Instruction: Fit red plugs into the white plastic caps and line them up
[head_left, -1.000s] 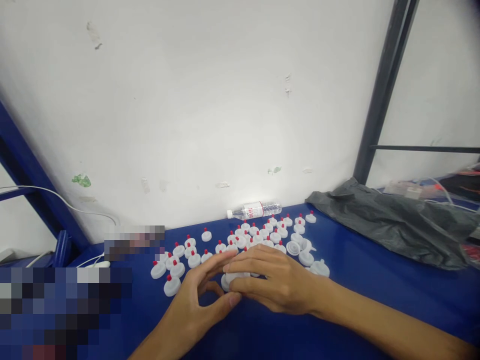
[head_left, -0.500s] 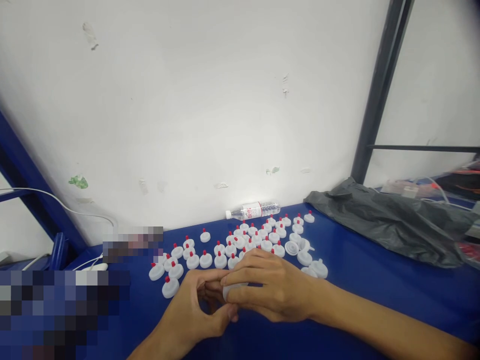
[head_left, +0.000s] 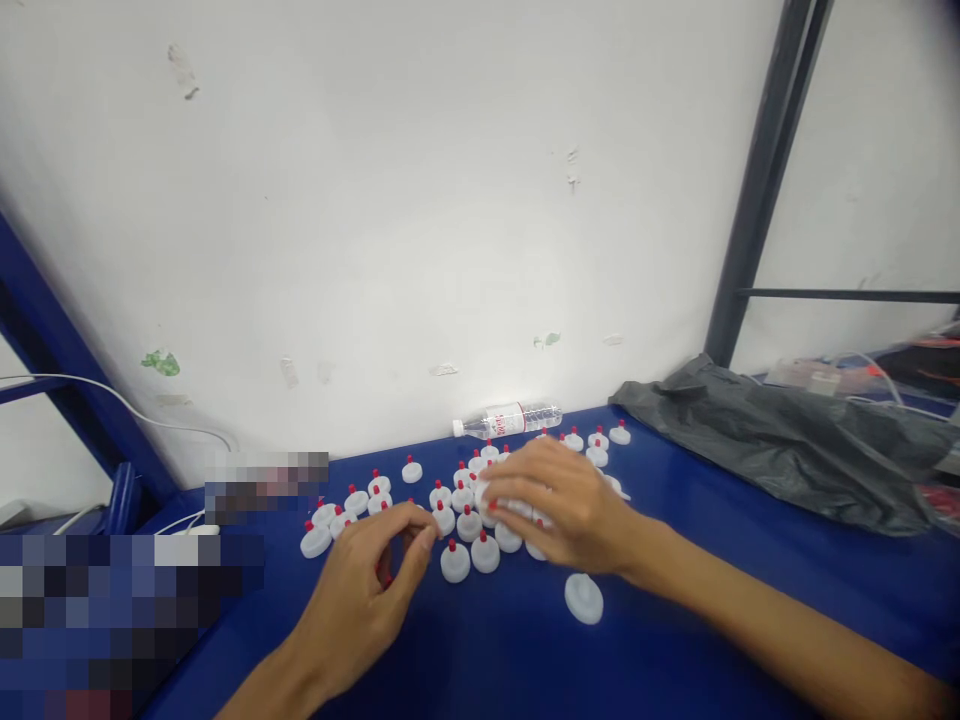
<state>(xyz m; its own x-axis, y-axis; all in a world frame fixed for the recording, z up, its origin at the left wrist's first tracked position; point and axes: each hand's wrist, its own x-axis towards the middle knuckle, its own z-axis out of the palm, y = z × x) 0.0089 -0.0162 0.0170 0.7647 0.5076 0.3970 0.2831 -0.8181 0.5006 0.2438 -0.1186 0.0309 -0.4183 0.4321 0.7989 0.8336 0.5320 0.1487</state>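
Note:
My left hand [head_left: 367,585] is above the table left of centre, fingers curled and thumb tip close to the index tip. A bit of red shows in its palm gap, but I cannot make out what it is. My right hand [head_left: 562,505] is over the group of caps, its fingers bent around a white round cap [head_left: 487,495], slightly blurred. Several white caps with red tips [head_left: 454,562] stand upright in front of and between the hands. A white cap without a red tip [head_left: 583,598] lies below my right hand.
The blue table [head_left: 480,660] meets a white wall [head_left: 450,200]. A clear plastic bottle [head_left: 510,420] lies along the wall behind the caps. A dark grey plastic bag [head_left: 780,450] covers the right side. White cables [head_left: 180,420] run at the left near a blue metal post [head_left: 67,370].
My hands have parted. The right hand has moved up and right over the caps; the left has shifted slightly left. White caps below the right hand have come into view.

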